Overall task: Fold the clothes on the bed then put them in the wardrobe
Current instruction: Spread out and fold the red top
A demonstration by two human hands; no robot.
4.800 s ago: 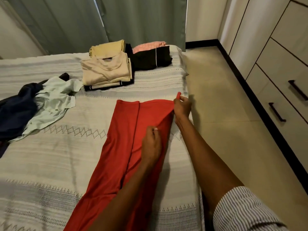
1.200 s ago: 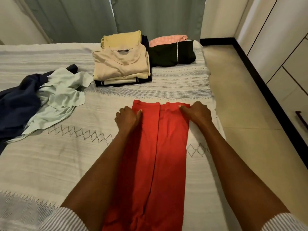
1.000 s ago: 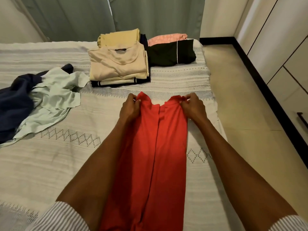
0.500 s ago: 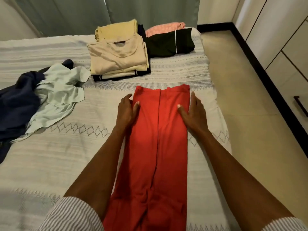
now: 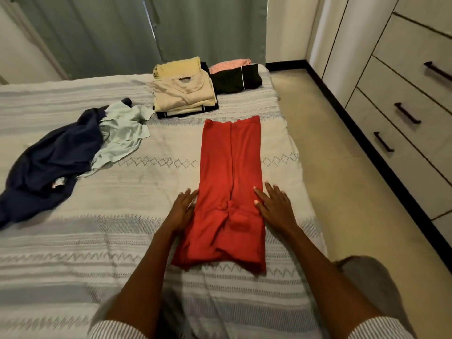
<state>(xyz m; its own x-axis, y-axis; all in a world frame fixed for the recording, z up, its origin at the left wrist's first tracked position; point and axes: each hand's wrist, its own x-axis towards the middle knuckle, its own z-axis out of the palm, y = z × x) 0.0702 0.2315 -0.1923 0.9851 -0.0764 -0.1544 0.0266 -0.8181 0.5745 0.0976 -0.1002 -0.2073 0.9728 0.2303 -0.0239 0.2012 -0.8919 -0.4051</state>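
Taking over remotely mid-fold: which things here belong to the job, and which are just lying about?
Job: red garment, folded pile, black and pink folded pile, unfolded navy garment, unfolded pale green garment, wardrobe.
Lying about: curtains, bedspread.

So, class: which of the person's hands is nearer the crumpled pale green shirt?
Left. The left hand lies at the red garment's left edge, on the pale green shirt's side; the right hand is beyond the garment.

A home bedroom: a bed (image 5: pixel 122 216) under a woven spread, green curtains (image 5: pixel 146 33) behind, and wardrobe drawers (image 5: pixel 403 94) alongside.
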